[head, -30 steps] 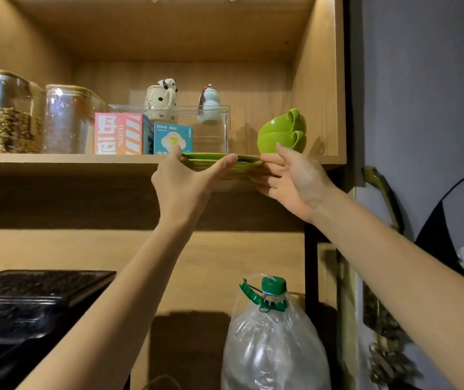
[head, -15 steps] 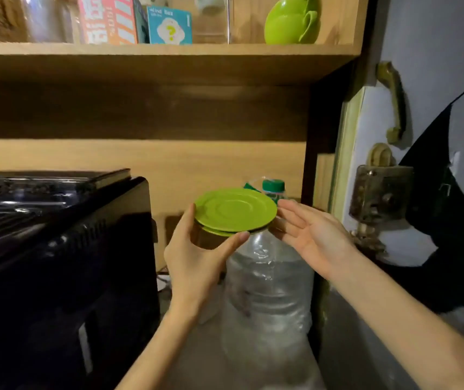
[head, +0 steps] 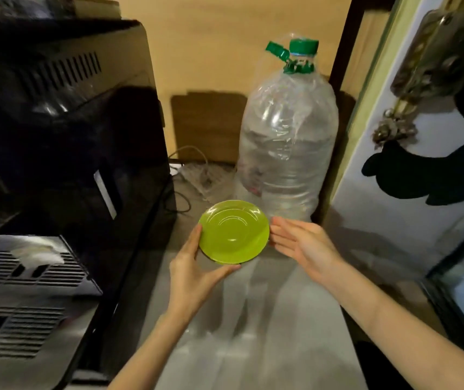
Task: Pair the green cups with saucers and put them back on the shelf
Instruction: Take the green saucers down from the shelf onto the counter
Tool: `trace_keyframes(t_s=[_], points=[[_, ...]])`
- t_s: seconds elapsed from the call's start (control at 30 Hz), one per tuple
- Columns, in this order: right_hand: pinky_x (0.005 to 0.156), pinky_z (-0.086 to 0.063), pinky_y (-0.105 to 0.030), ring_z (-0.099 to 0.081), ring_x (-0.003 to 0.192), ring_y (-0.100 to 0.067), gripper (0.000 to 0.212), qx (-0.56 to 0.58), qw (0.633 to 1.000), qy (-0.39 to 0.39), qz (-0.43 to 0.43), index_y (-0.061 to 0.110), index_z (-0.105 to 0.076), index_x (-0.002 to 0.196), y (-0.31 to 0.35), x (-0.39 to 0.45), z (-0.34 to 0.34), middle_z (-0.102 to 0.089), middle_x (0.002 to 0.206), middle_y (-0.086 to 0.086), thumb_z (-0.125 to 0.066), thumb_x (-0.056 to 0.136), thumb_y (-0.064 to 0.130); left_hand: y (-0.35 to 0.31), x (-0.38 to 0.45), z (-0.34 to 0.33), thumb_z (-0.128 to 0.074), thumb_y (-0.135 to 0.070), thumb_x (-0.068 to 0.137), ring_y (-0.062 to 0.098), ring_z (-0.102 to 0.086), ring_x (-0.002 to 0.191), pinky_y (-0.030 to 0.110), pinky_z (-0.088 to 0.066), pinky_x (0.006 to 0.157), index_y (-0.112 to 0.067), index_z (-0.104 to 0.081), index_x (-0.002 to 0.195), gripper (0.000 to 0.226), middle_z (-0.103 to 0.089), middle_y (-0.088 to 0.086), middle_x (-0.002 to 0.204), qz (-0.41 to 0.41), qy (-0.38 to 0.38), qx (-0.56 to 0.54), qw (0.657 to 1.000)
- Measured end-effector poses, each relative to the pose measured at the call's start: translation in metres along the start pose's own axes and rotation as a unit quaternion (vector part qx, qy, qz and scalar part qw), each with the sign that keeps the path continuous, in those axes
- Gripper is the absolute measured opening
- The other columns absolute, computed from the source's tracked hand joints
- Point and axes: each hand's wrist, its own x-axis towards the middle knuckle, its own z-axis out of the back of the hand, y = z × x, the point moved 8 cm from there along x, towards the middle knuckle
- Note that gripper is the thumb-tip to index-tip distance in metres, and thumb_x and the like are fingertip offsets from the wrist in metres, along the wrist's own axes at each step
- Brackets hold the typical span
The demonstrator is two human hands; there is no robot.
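A stack of green saucers (head: pixel 233 231) is held low over the pale counter, seen from above. My left hand (head: pixel 195 270) grips the stack from its left and near edge, thumb on the rim and fingers under the front. My right hand (head: pixel 301 244) is flat with fingers spread, fingertips at the stack's right edge. The green cups and the shelf are out of view.
A large clear water bottle with a green cap (head: pixel 287 136) stands just behind the saucers. A black appliance (head: pixel 56 122) fills the left side. A door frame with a brass latch (head: pixel 399 116) is at the right. The pale counter (head: pixel 253 333) stretches toward me.
The saucers came off the shelf and down to counter height in my hands. The view has tilted down, so the shelf and cups have left the frame.
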Motion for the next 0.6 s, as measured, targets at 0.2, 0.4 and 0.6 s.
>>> trace_keyframes(t_s=[0.2,0.4,0.6], points=[[0.088,-0.047,-0.032,-0.065,0.08,-0.012,0.02,-0.056,0.997,-0.008,-0.057,0.01,-0.064,0.106,-0.074,0.015,0.002,-0.072,0.077,0.005,-0.049,0.093,0.011,0.056,-0.022,-0.016,-0.087,-0.037,0.039,0.021,-0.051,0.124,0.039,-0.043,0.104,-0.02,-0.049,0.127,0.098,-0.054,0.006,0.135,0.071,0.026,-0.008,0.997],[0.088,-0.044,-0.032,-0.059,0.098,-0.024,0.028,-0.09,0.992,-0.018,-0.082,0.001,-0.058,0.118,-0.106,0.031,-0.003,-0.061,0.105,-0.011,-0.044,0.094,0.007,0.092,-0.026,-0.028,-0.076,-0.05,0.033,0.022,-0.057,0.11,0.013,-0.043,0.087,-0.032,-0.049,0.104,0.079,-0.061,0.003,0.119,0.121,0.028,-0.038,0.992],[0.067,-0.039,-0.021,-0.06,0.086,-0.018,0.021,-0.14,0.985,-0.024,-0.098,0.008,-0.062,0.107,-0.13,0.05,-0.005,-0.063,0.099,-0.01,-0.049,0.091,0.006,0.116,-0.016,-0.033,-0.072,-0.053,0.035,0.008,-0.044,0.106,0.053,-0.036,0.1,-0.042,-0.044,0.083,0.057,-0.05,-0.022,0.1,0.111,0.029,-0.008,0.993]])
